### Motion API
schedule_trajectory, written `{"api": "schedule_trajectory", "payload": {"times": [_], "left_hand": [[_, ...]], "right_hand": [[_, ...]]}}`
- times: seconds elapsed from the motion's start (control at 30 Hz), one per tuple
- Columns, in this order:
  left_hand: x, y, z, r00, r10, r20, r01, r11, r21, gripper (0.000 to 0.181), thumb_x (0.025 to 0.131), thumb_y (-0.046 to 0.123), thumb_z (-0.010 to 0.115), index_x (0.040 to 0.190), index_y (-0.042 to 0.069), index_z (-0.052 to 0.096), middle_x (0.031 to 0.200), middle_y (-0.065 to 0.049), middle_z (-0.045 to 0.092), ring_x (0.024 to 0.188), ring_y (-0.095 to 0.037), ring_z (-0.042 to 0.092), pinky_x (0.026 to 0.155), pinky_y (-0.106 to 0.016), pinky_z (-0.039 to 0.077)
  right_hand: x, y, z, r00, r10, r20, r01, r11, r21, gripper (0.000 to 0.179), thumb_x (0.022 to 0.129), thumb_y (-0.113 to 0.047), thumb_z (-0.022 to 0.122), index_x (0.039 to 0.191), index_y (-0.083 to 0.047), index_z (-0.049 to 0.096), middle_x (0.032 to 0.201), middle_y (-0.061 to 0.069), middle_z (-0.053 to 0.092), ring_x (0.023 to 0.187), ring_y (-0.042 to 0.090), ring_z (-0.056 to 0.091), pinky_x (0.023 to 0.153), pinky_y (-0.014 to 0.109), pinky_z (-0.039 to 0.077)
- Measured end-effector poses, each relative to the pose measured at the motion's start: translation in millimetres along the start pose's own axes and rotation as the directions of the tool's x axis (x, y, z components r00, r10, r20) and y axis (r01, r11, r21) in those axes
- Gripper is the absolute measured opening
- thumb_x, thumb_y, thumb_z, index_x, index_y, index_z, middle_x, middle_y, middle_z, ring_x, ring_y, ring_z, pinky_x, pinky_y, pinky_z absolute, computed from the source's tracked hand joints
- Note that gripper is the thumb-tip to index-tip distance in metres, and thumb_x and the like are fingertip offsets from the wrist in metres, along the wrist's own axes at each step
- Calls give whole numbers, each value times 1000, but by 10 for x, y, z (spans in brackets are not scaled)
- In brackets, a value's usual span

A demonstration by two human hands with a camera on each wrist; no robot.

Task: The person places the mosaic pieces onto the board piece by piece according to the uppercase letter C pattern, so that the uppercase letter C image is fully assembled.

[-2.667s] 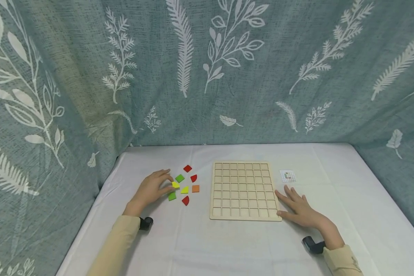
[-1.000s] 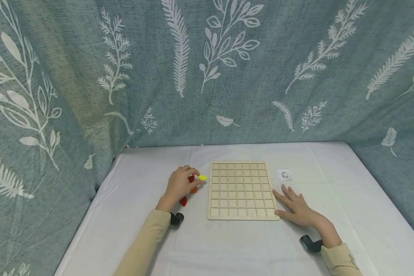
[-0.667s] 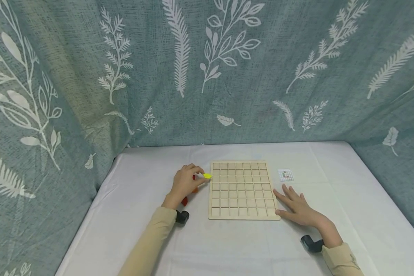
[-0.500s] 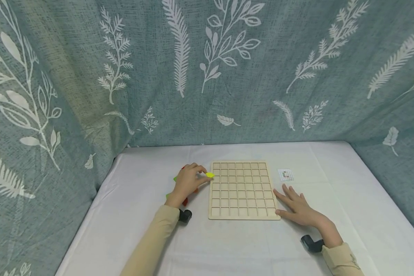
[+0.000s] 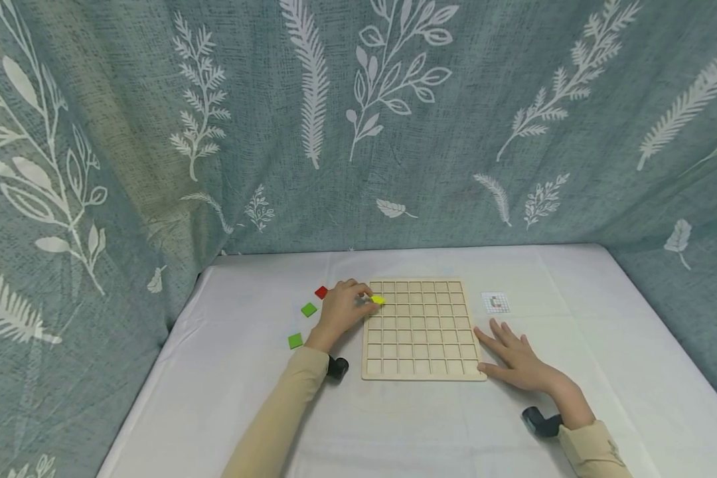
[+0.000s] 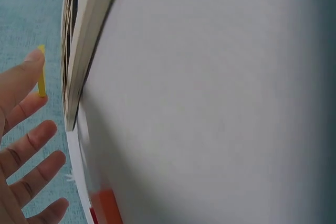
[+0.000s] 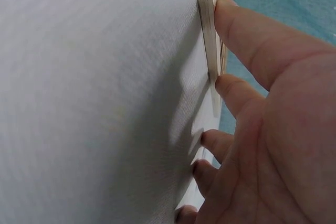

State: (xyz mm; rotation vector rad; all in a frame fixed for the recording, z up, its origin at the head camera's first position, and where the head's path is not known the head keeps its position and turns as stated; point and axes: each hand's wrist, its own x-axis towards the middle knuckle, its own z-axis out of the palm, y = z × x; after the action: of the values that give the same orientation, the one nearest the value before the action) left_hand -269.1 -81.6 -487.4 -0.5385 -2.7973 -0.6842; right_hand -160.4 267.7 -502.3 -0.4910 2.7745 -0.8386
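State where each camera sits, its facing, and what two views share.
Head: on the head, facing forward and down at the board; left hand, right hand and sleeves show.
Left wrist: on that wrist, facing the board's edge; only the left hand shows, pinching the yellow piece.
Right wrist: on that wrist, facing the board's edge, which fingertips touch; only the right hand shows.
Head and left wrist share the yellow piece.

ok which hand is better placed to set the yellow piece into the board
Left, most likely: the left hand already pinches the yellow piece at the left side of the wooden board. The right hand holds no piece and touches the opposite edge.
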Motion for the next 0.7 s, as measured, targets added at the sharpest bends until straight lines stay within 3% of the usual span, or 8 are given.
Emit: {"api": "schedule_trajectory", "payload": {"times": [0.23, 0.4, 0.7], "left_hand": [[64, 62, 78, 1000, -2, 10, 2, 1000, -29, 28, 77, 42, 72, 91, 17, 70, 83, 0, 61, 76, -18, 54, 63, -32, 42], [122, 93, 146, 998, -37, 48, 40, 997, -69, 28, 78, 44, 71, 91, 19, 70, 84, 2, 60, 79, -18, 53, 65, -32, 43], [198, 130, 186, 996, -49, 74, 52, 998, -32, 27, 77, 45, 71, 91, 21, 71, 85, 1, 59, 80, -18, 51, 68, -34, 44]], "right_hand": [[-1, -6, 16, 1000, 5, 7, -5, 1000, 16, 68, 89, -43, 55, 144, -11, 33, 150, 28, 9, 136, 50, 1, 101, 67, -7], [-7, -26, 23, 1000, 3, -4, -3, 1000, 4, 68, 88, -43, 55, 144, -11, 34, 150, 29, 11, 136, 51, 3, 101, 68, -5], [-6, -29, 30, 1000, 11, -16, -11, 1000, -17, 68, 87, -44, 55, 143, -11, 35, 150, 29, 12, 135, 52, 4, 100, 69, -4]]}}
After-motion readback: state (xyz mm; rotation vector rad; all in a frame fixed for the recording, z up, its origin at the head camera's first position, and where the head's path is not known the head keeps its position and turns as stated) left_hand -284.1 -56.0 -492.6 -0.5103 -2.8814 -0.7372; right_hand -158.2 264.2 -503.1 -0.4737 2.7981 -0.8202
